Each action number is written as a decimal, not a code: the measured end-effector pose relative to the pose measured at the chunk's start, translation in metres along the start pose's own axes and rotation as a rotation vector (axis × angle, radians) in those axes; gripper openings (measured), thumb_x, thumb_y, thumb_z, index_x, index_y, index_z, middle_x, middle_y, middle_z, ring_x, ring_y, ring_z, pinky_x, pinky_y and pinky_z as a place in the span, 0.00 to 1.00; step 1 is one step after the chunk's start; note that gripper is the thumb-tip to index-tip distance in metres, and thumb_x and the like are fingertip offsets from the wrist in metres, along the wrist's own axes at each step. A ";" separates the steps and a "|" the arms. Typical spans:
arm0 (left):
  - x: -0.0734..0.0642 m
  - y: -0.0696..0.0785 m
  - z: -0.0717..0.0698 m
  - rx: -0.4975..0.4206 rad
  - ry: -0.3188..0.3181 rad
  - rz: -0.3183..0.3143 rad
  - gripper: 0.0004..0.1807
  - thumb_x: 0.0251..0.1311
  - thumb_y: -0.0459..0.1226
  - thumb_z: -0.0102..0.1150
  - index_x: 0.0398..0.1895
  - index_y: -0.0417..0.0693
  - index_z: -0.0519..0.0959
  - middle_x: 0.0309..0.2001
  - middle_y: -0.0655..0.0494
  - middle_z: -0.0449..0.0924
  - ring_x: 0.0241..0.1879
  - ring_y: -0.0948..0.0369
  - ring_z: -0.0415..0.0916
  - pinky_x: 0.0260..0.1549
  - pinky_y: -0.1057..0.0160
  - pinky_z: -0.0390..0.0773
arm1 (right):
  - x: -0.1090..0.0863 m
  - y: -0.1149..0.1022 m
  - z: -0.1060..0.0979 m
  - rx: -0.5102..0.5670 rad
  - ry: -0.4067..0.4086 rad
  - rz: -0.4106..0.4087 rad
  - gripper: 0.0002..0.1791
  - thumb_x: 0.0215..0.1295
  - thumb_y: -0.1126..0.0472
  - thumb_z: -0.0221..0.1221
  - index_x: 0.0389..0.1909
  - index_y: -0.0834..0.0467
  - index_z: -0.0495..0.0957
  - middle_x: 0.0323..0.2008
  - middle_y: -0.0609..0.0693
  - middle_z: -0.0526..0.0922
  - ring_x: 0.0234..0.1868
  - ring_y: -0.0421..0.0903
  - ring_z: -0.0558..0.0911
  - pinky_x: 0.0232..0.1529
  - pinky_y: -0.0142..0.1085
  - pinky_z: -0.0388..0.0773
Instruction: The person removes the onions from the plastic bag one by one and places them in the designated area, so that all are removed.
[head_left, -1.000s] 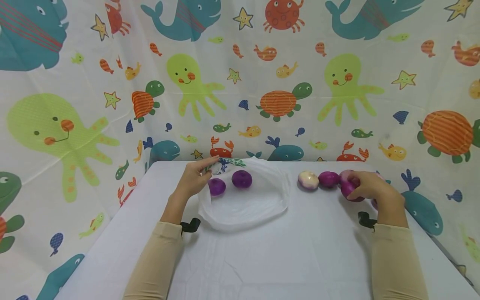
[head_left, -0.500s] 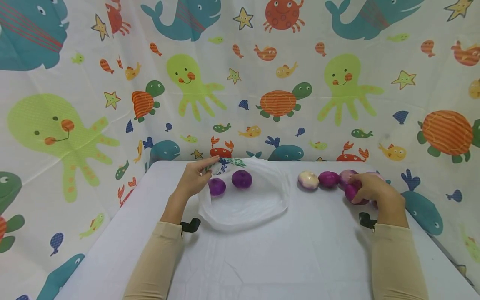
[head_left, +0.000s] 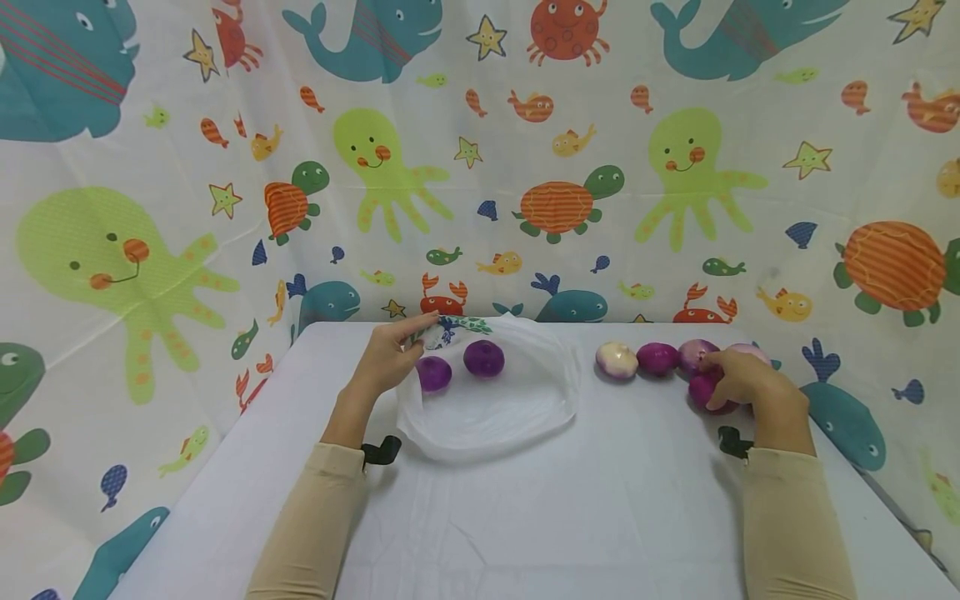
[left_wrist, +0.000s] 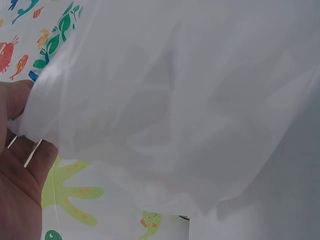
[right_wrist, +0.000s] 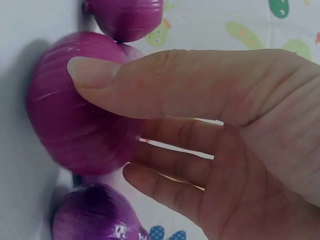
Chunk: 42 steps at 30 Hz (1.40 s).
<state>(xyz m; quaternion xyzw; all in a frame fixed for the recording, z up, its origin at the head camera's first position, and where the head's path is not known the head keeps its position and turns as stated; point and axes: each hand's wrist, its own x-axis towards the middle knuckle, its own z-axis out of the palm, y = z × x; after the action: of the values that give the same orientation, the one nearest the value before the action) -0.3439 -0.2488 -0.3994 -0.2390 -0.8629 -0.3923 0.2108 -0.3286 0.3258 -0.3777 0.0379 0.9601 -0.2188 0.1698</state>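
Observation:
On the left, my left hand [head_left: 384,357] pinches the upper left edge of a white plastic bag [head_left: 487,452], which lies with its mouth facing me. Two purple onions, a rounder one [head_left: 483,358] and another [head_left: 433,374] near the hand, show inside. The left wrist view is mostly filled by the bag's thin white sheet [left_wrist: 150,100]. At the right of the table, my right hand [head_left: 746,377] holds a red onion [right_wrist: 82,115], thumb across its near side and fingers behind it. Its root end is hidden from the head view.
Left of my right hand, a pale onion [head_left: 617,361], a purple onion [head_left: 657,359] and a pinkish onion [head_left: 693,353] stand in a row. Another pale one [head_left: 752,351] sits behind the hand. A printed sea-animal curtain [head_left: 465,167] hangs behind the white table [head_left: 525,533].
My right hand has drawn the red onion slightly toward me, uncovering more of the pinkish onion behind it. The left hand and the bag stay where they were.

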 end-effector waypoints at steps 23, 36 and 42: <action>0.000 -0.001 0.000 -0.010 0.002 -0.001 0.30 0.65 0.23 0.56 0.68 0.55 0.80 0.67 0.57 0.80 0.69 0.52 0.76 0.60 0.49 0.81 | -0.002 0.001 -0.001 0.009 0.015 -0.012 0.46 0.49 0.53 0.79 0.67 0.63 0.69 0.57 0.71 0.72 0.56 0.71 0.67 0.37 0.54 0.78; 0.000 0.001 -0.001 0.003 0.005 0.000 0.29 0.65 0.23 0.56 0.67 0.54 0.81 0.67 0.58 0.81 0.67 0.53 0.78 0.56 0.54 0.83 | 0.003 0.008 0.000 0.041 0.051 0.008 0.41 0.49 0.56 0.79 0.62 0.64 0.70 0.50 0.66 0.75 0.52 0.65 0.70 0.38 0.52 0.78; 0.001 0.000 -0.001 0.001 0.002 -0.008 0.30 0.65 0.23 0.55 0.67 0.54 0.80 0.67 0.58 0.80 0.63 0.55 0.80 0.47 0.68 0.79 | 0.003 0.004 -0.001 0.017 0.033 0.012 0.49 0.46 0.52 0.81 0.67 0.63 0.69 0.55 0.69 0.72 0.55 0.70 0.68 0.36 0.52 0.79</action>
<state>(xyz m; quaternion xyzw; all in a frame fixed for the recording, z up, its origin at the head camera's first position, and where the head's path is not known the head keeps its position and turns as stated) -0.3444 -0.2488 -0.3984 -0.2349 -0.8639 -0.3928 0.2102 -0.3311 0.3303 -0.3792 0.0485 0.9607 -0.2253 0.1550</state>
